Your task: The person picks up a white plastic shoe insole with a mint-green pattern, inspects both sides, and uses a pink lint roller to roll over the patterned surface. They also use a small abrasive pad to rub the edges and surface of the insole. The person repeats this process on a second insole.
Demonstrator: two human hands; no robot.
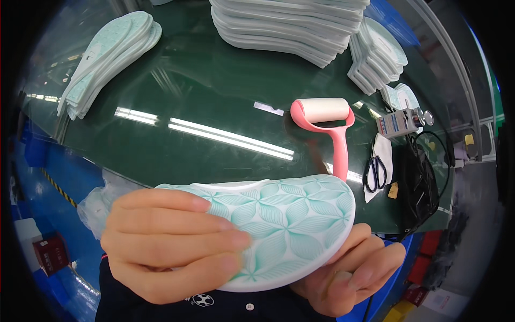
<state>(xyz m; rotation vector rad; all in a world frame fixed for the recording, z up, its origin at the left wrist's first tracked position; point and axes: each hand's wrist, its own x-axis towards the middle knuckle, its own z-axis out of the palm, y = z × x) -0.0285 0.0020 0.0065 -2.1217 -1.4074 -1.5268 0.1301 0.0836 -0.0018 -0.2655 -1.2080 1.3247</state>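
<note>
My left hand [171,239] grips a foot-shaped insole [287,225], with its fingers laid flat across the patterned face. The insole is white at the rim and printed with green leaf-like petals, and it is tilted toward me above the table's near edge. Against its lower right edge is my right hand [348,271], partly hidden behind the insole. Its fingers are curled in with the thumb pressed to them; whatever they pinch, if anything, is hidden. Just beyond the insole lies a pink-handled lint roller [339,145] with a white roll.
The dark green table [188,102] carries a tall stack of insoles [289,27] at the back. Smaller stacks stand at the far left [110,59] and far right [378,51]. At right are a bottle with a metal cap [402,122], scissors [375,172] on white paper, and a black bag [419,188].
</note>
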